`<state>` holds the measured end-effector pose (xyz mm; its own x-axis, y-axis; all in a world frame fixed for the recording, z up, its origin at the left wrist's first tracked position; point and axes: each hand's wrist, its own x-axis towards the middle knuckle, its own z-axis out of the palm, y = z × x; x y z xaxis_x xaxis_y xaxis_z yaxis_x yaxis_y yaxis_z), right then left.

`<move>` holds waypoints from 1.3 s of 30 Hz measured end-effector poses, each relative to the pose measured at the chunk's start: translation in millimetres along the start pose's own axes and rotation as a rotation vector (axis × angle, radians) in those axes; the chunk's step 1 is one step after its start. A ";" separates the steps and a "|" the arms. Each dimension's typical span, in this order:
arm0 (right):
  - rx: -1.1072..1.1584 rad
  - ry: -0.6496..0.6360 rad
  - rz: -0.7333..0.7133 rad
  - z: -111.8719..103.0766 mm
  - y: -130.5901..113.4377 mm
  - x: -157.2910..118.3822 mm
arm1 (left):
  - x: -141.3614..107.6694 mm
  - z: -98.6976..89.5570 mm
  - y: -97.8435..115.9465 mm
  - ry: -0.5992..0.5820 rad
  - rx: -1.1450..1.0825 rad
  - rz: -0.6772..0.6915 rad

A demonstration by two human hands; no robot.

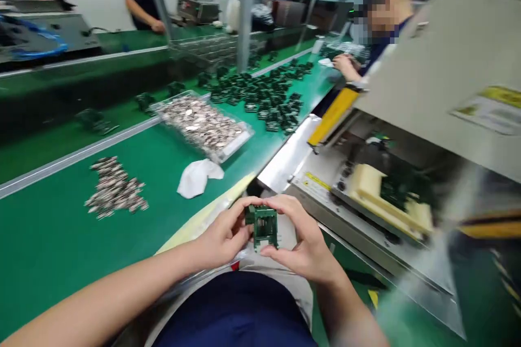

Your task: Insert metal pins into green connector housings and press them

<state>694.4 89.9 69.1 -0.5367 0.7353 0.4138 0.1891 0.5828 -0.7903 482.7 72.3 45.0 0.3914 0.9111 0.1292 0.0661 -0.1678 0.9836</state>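
Close to my body, above my lap, both hands grip a small dark green plastic housing (pixel 266 226) with a square opening in its face. My left hand (pixel 228 233) pinches its left side with thumb and fingers. On the right side, my right hand (pixel 303 236) has its fingers along the top edge and its thumb at the bottom corner. Some metal shows inside the opening, but blur hides its detail. On the green bench to the left lies a heap of small silvery metal parts (pixel 116 188). A crumpled white cloth (pixel 198 178) rests nearer to my hands.
A clear tray (pixel 199 122) full of metal parts stands behind the cloth. Many green housings (pixel 264 92) are piled beyond it. At right is a machine with a cream fixture (pixel 386 200) and a yellow-edged guard (pixel 334 116). A co-worker's hands (pixel 347 66) are at the far bench.
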 end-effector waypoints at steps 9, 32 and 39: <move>-0.354 1.410 0.026 -143.6 -0.6 -120.7 | 194.6 115.7 59.3 -0.224 0.229 0.445; -0.795 0.600 0.462 -178.2 29.4 -93.2 | 114.5 21.0 -41.7 -0.099 0.068 -0.288; -0.448 1.423 0.655 -139.3 52.3 -219.6 | 113.9 31.8 -40.4 -0.130 0.059 -0.223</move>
<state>936.8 7.1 -0.2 0.8293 0.4438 0.3396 0.4138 -0.0793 -0.9069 553.9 170.9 16.0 0.4755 0.8726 -0.1114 0.2162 0.0068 0.9763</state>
